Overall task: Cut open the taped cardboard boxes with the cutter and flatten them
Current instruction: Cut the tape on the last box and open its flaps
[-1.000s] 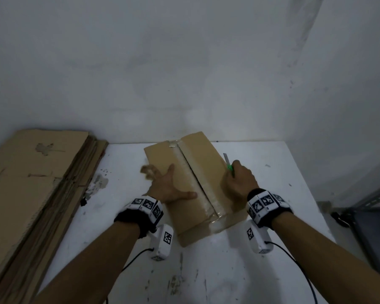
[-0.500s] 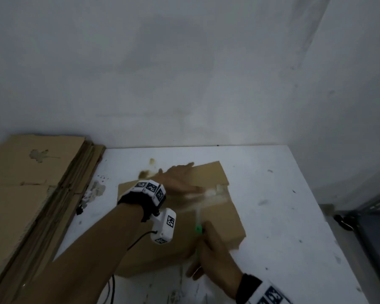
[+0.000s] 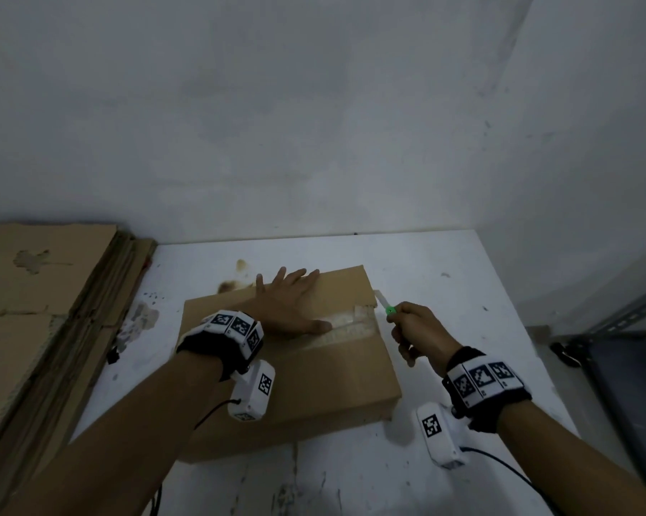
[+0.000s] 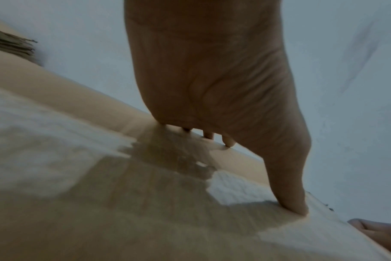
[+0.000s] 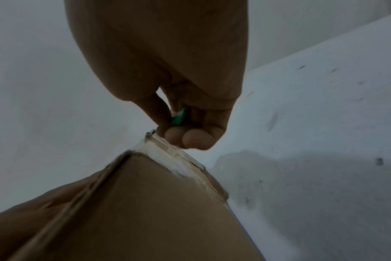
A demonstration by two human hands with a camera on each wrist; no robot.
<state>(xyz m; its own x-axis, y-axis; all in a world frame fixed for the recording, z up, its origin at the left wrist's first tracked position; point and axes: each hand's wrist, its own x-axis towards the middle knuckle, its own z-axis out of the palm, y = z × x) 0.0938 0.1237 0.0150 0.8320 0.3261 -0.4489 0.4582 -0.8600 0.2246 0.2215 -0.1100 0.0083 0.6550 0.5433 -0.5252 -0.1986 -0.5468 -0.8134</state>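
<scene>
Box (image 3: 306,366) lies flat on the white table (image 3: 463,277), its taped seam running left to right across the top, with clear tape (image 3: 351,327) along it. Fingers (image 3: 295,279) of the left hand (image 3: 291,307) are straight and spread, pressing down on the far half of the box top; the thumb (image 4: 288,194) reaches out to the side and its tip rests on the tape, as the left wrist view shows. Fingers (image 5: 196,139) of the right hand (image 3: 416,335) are clenched round the cutter (image 3: 385,305), a slim white tool with a green end; it juts up and to the left from the fist, its tip at the right end of the seam, just at the box's right edge. Whether the blade touches the tape cannot be told. In the right wrist view the fist sits right above the taped corner of the box, and only a green bit of the cutter (image 5: 179,117) shows between the fingers. Both wrists wear black bands with white marker tiles and a white camera unit beneath. A stack of flattened cardboard (image 3: 34,310) lies to the left, beside the table and against the wall (image 3: 314,124). A dark metal shelf (image 3: 619,351) stands at the right edge.
</scene>
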